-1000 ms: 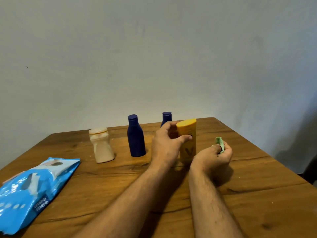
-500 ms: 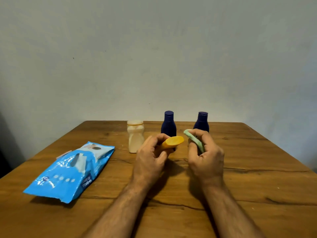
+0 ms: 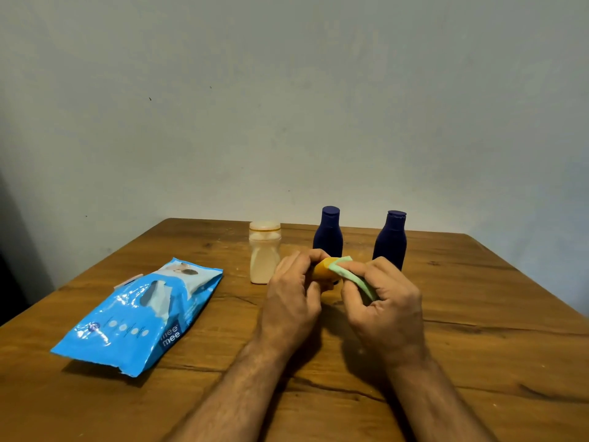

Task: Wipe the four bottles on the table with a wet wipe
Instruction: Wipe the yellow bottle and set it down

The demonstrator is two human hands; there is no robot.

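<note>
My left hand (image 3: 291, 298) grips the yellow bottle (image 3: 322, 272), lifted and tipped toward me, mostly hidden by my fingers. My right hand (image 3: 384, 306) pinches a pale green wet wipe (image 3: 352, 275) and presses it against the bottle's yellow end. Behind my hands stand a cream bottle (image 3: 264, 252) and two dark blue bottles (image 3: 328, 232) (image 3: 391, 239), upright in a row on the wooden table (image 3: 478, 314).
A blue wet-wipe pack (image 3: 140, 314) lies on the table to the left of my forearms. The table's back edge meets a plain grey wall just behind the bottles. The right edge slopes away at far right.
The yellow bottle went from standing upright to lifted and tilted in my left hand. My right hand brought the wipe in from the right onto the bottle's end. The view swung right.
</note>
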